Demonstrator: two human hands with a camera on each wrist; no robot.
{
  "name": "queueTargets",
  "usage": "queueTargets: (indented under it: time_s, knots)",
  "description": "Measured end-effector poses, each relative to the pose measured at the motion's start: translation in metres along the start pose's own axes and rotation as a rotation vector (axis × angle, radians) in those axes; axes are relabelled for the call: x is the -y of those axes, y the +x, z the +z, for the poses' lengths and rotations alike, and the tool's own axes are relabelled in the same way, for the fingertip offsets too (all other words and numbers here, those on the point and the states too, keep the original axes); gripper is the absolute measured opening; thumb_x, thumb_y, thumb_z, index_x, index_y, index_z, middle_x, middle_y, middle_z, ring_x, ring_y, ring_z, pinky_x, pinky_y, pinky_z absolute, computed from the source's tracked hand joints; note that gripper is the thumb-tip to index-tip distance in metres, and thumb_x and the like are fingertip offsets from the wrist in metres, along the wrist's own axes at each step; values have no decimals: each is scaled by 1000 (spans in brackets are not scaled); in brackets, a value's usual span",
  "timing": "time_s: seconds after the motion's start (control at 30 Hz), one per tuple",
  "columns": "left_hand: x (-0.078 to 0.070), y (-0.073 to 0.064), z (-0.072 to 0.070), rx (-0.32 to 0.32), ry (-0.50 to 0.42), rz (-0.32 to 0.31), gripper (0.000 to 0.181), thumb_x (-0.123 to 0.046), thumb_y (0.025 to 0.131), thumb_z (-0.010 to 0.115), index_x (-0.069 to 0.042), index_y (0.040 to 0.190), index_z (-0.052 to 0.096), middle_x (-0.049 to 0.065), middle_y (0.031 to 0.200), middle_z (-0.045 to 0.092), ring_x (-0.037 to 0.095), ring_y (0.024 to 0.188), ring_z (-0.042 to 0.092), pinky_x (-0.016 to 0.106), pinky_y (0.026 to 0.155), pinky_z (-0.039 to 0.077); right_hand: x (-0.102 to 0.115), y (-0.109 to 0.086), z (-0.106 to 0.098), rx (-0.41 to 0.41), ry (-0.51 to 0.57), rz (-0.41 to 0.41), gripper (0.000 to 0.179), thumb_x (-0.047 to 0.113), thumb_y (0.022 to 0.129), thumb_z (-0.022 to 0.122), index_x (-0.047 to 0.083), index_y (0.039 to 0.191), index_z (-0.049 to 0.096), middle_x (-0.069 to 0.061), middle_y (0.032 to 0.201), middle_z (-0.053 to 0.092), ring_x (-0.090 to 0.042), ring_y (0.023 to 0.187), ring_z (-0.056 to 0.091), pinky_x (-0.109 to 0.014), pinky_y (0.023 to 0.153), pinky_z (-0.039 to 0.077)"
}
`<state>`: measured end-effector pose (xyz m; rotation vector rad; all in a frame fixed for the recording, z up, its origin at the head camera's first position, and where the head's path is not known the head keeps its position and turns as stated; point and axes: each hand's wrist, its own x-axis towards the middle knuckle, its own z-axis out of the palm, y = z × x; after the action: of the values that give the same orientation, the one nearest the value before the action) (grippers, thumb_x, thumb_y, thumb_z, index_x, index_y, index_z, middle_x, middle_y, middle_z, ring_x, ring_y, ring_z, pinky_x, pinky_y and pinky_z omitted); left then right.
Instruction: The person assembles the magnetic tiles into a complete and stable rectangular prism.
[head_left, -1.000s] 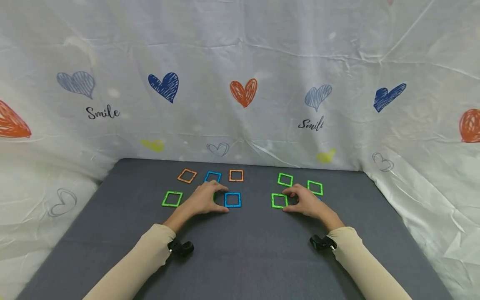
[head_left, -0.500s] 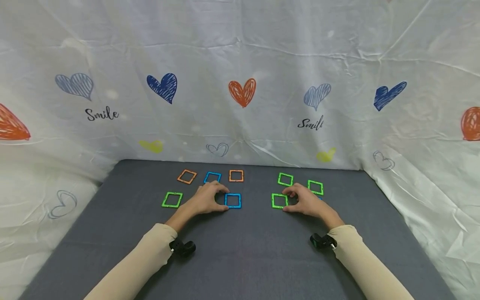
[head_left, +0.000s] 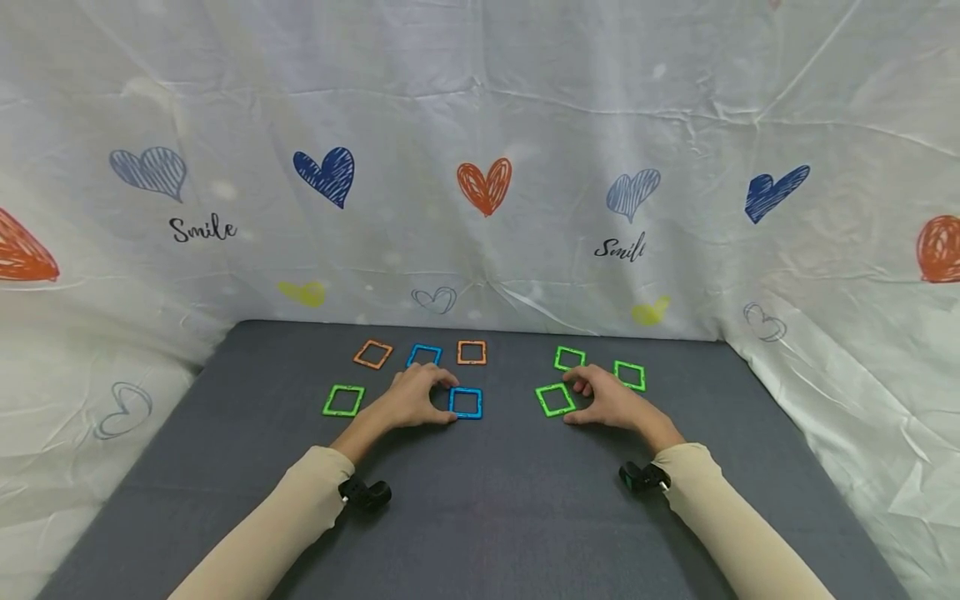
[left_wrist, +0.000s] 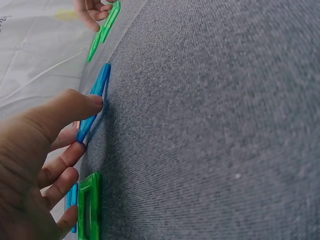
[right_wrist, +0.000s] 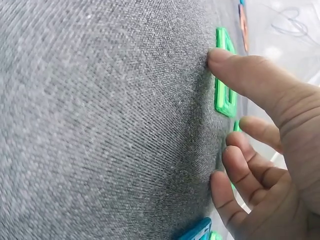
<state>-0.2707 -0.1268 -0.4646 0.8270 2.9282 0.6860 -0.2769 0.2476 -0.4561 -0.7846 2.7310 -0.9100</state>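
My left hand [head_left: 414,396] pinches the left edge of a blue square frame tile [head_left: 467,403] between thumb and fingertips; in the left wrist view the tile [left_wrist: 102,77] leans up from the cloth. Opposite it, my right hand [head_left: 617,402] has its thumb [right_wrist: 225,59] touching or overlapping the near edge of a green square frame tile [head_left: 555,400], turned askew. The index finger [right_wrist: 260,131] is apart from that tile in the right wrist view. Another green tile [left_wrist: 90,205] lies near the left hand's lower fingers. Below the right hand lies a second blue tile [right_wrist: 197,230].
Two orange tiles [head_left: 472,352] [head_left: 372,354] and a blue tile [head_left: 424,356] lie behind the left hand, a green tile [head_left: 343,401] to its left. Two more green tiles [head_left: 570,358] [head_left: 629,375] lie behind the right hand. A printed curtain [head_left: 480,250] borders the grey table [head_left: 480,508].
The green tile at the right hand has turned askew and shifted slightly left; the right hand's thumb and index stay near its right side. The left hand has hardly moved on the blue tile.
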Motion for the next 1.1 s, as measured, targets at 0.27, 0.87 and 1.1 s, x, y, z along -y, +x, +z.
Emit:
queueTargets:
  time_s: [0.27,0.87,1.1]
  knots:
    - [0,0,-1,11,12,-5,49,-39,80,88,-18,122,72,0,114,64,27,110,53,58,88,44,3,-1,0,24,19,-34,73,21,80,90,-1,141,56,-17,132,53,-37,112,56,-53,95,46]
    - [1,2,-1,23,0,-1,49,-38,80,88,-17,121,72,0,113,63,27,109,55,59,87,44,0,-2,4,26,24,10,52,21,85,87,2,129,67,-10,119,55,-22,94,52,-41,80,47]
    - [-2,3,-1,31,13,4,51,-40,80,88,-18,124,72,-1,112,62,26,107,53,57,87,44,1,-5,5,0,21,30,51,24,84,87,4,128,68,-6,109,55,-19,88,51,-39,77,46]
